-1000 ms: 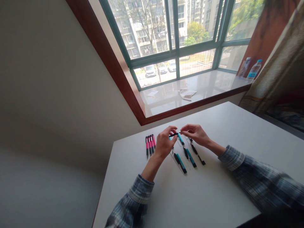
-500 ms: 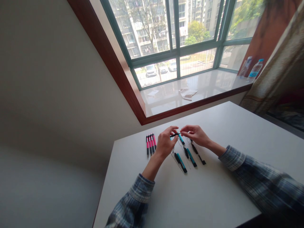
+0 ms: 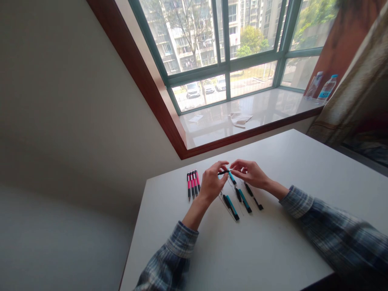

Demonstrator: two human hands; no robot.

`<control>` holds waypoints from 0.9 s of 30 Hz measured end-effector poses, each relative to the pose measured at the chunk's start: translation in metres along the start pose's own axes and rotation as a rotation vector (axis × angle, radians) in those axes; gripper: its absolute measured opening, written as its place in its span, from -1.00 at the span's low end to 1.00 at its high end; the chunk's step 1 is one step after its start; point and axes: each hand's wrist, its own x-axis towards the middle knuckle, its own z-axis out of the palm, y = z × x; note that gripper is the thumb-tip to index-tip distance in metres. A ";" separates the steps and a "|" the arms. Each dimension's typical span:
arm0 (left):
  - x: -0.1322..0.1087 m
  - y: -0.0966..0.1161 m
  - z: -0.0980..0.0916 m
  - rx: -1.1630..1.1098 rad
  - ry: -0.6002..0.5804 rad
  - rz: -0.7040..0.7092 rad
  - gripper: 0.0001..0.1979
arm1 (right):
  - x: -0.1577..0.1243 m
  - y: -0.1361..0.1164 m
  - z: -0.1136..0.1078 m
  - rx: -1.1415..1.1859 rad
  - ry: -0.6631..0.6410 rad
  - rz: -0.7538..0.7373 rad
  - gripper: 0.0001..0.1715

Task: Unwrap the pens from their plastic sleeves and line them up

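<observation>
Between my left hand and my right hand, a slim black pen part is held level above the white table. My left fingers pinch its left end, and my right fingertips close on its other end. Just below my hands lie disassembled pens with teal barrels and black pieces in loose rows. Left of them, several assembled pink-and-black pens lie side by side. My hands hide part of the nearest teal piece.
A white cloth lies on the glossy window sill, beyond the table's far edge. Plastic bottles stand at the sill's right end. A patterned curtain hangs at right, and a wall rises at left.
My hands and the black pen part have hardly moved. The whole view has shifted slightly as my head moved.
</observation>
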 end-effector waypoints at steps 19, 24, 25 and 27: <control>-0.001 -0.001 0.003 0.010 -0.028 0.049 -0.66 | 0.000 0.001 -0.002 -0.042 -0.052 -0.008 -0.58; -0.001 -0.003 0.003 0.027 -0.045 0.071 -0.64 | -0.001 0.002 -0.001 -0.068 -0.059 -0.027 -0.58; -0.001 -0.004 0.003 0.028 -0.045 0.073 -0.64 | -0.001 0.002 -0.001 -0.065 -0.065 -0.034 -0.59; -0.001 -0.005 0.003 0.024 -0.047 0.076 -0.66 | -0.001 0.004 0.000 -0.073 -0.075 -0.044 -0.59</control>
